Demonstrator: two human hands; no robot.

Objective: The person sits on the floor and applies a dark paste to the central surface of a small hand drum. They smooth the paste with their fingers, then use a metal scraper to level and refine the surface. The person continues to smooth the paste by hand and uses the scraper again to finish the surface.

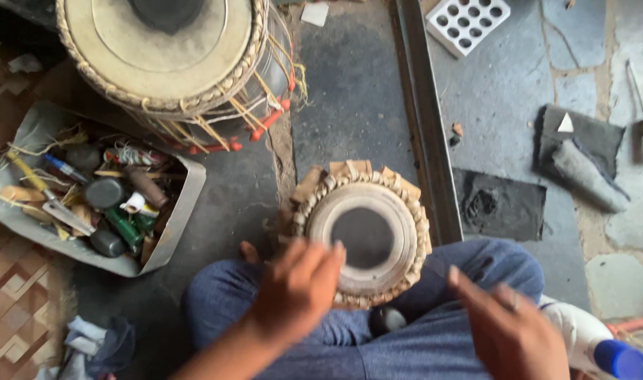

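Seated cross-legged, knees in blue trousers spread L & R. Left hand (297, 288) comes in from lower left w/ bare forearm running diagonally up; palm down, fingers (320, 257) extended & slightly spread, tips pointing up-right, motion-blurred. Right hand (508, 331) at lower right, back of hand up, fingers together & extended toward upper left, index leading; ring on one finger. Both hands open, nothing gripped. Hands well apart; wrists roughly level, right forearm out of frame
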